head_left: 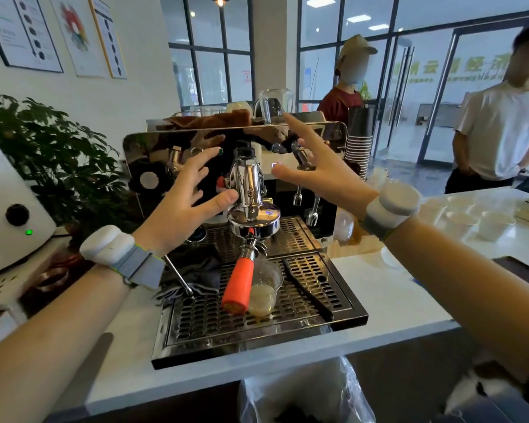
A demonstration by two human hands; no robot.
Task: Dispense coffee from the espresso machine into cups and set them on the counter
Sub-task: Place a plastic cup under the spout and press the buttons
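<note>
Orange handle point(238, 283) is pointing lengthwise toward the near side beside the cup point(264, 288); left hand point(180, 206) and right hand point(315, 169) are hovering, fingers spread.

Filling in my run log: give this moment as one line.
left hand: open, raised before espresso machine | right hand: open, raised | clear cup: on drip tray, pale liquid, beside orange portafilter handle

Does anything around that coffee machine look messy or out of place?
A little. A dark cloth lies crumpled on the drip tray left of the clear cup, and a black brush lies loose across the grate. No spill shows. Both hands are raised, holding nothing.
</note>
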